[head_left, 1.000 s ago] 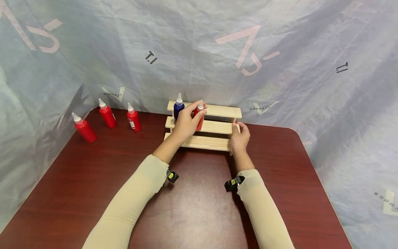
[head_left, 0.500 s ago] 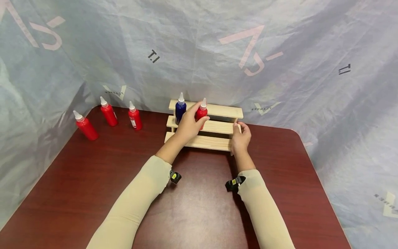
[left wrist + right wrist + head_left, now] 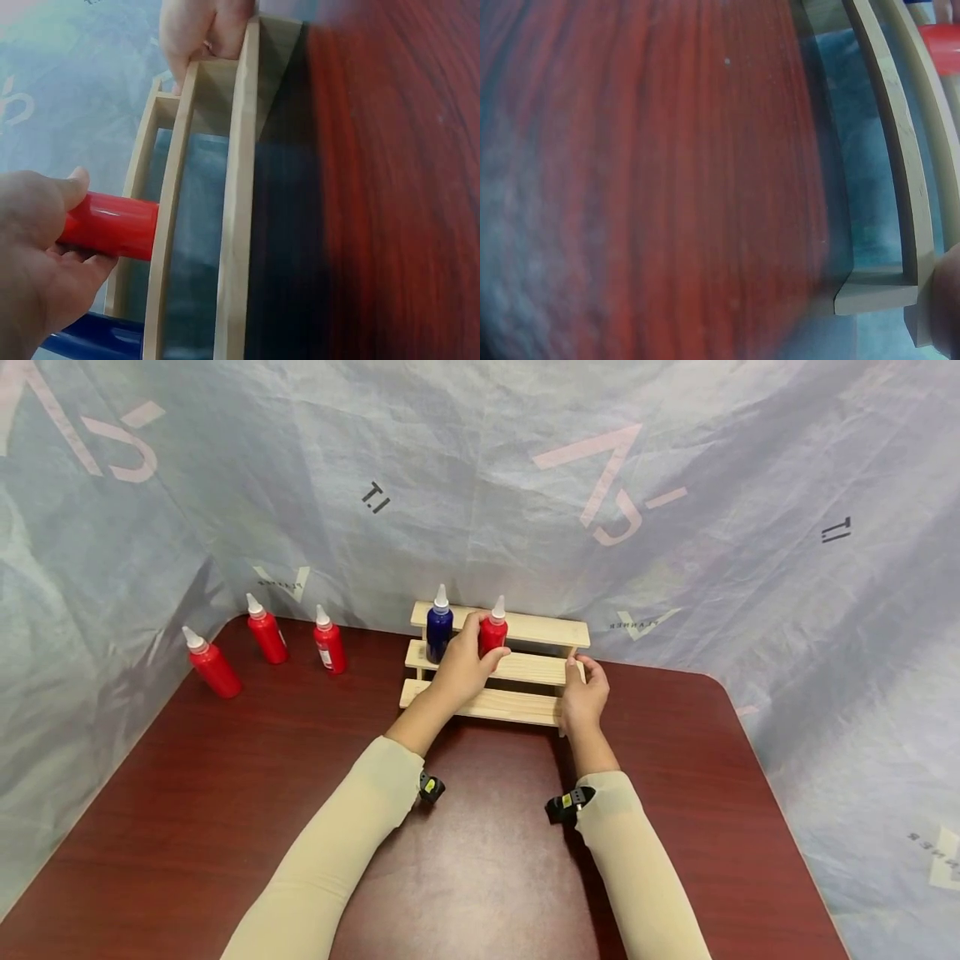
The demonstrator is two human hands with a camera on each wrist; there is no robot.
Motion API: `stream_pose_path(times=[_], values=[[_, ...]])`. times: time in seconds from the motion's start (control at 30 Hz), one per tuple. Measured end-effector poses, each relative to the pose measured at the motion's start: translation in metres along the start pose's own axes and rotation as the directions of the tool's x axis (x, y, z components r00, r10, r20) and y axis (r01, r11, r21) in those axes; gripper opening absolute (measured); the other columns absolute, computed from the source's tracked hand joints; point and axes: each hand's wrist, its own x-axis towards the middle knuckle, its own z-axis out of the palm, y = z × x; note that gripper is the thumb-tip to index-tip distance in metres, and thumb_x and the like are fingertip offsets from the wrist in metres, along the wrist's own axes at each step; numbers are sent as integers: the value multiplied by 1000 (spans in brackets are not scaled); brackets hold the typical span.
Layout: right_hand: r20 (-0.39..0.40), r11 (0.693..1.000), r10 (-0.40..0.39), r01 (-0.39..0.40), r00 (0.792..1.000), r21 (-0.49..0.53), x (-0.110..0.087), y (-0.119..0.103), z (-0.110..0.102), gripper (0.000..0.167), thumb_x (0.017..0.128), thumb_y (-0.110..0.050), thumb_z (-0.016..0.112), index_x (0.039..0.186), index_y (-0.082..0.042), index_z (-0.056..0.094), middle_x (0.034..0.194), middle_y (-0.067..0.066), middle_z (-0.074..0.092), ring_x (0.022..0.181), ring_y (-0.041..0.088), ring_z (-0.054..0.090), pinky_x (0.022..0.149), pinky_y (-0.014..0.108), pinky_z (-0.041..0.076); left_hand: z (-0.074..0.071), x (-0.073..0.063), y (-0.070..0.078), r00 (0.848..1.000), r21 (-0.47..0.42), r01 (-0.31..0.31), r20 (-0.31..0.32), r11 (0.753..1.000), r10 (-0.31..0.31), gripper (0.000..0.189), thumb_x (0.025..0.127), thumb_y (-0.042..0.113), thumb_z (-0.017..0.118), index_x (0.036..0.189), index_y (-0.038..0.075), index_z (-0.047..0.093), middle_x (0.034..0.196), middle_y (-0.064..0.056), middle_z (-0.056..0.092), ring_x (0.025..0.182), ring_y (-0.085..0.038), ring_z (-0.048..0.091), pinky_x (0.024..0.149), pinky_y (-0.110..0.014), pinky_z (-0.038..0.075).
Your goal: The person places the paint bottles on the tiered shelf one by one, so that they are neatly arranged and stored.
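Observation:
In the head view, my left hand (image 3: 459,670) grips a red squeeze bottle (image 3: 493,633) with a white pointed cap. The bottle stands upright, its base at the middle step of a three-step wooden rack (image 3: 510,704). In the left wrist view, thumb and fingers wrap the red bottle (image 3: 120,225), whose lower end meets the middle plank. A dark blue squeeze bottle (image 3: 439,631) stands on the same step, just left of it. My right hand (image 3: 587,693) holds the rack's right end, thumb in front; its other fingers are partly hidden.
Three more red squeeze bottles stand at the back left: one near the corner (image 3: 267,637), one to its right (image 3: 330,647) and one at the left edge (image 3: 216,670). A grey printed sheet (image 3: 480,485) hangs behind the dark red table (image 3: 465,860).
The left hand has shifted slightly right with the red bottle, away from the blue one, and its fingers sit lower beside the cap. The right hand keeps its hold on the rack.

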Motion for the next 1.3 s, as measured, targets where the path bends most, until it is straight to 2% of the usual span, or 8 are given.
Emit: stream_pose_path(times=[0.2,0.47,0.7,0.83,1.07,1.3], values=[[-12,1000,6,-5,1000,28,-2,-1,0,23,104,-15,68,123,-2,64,106,-2,58,97,11,57,88,22,49,1,0,1,1000,-16,19,6,1000,-19,61,102,21,72,154,5,43,143,-20,63,130,-33,64,111,-47,54],[-1,1000,7,-7,1000,22,-4,0,2,22,105,-14,66,123,-1,64,108,-3,60,98,9,58,88,20,50,2,-5,8,999,94,44,-20,995,-42,61,102,26,71,153,3,48,140,-19,55,131,-33,59,117,-46,49],[-5,999,-16,16,1000,30,-2,-1,1,22,104,-14,67,122,-1,64,105,-2,59,95,9,58,84,19,50,0,-4,8,998,104,45,-39,994,-41,59,101,25,73,152,5,50,135,-16,59,128,-30,61,114,-46,52],[8,1000,-15,15,1000,-4,-1,1,-1,28,105,-16,66,127,0,63,108,-1,59,99,10,59,88,21,51,2,-4,5,998,121,42,-50,992,-36,60,100,24,75,152,7,51,132,-15,63,126,-31,63,112,-47,53],[13,999,-6,7,1000,-31,0,4,-4,32,106,-19,64,132,-1,62,115,1,57,106,12,57,94,23,49,7,-4,-1,999,105,30,-38,994,-26,61,101,20,73,155,6,46,141,-17,62,133,-33,61,115,-47,51],[20,1000,-12,13,1000,-23,0,3,-3,31,106,-19,64,131,-1,62,110,0,55,102,11,57,90,21,49,8,-7,-4,999,77,32,-22,997,-30,63,103,21,70,157,6,41,147,-18,57,139,-34,57,118,-49,49]])
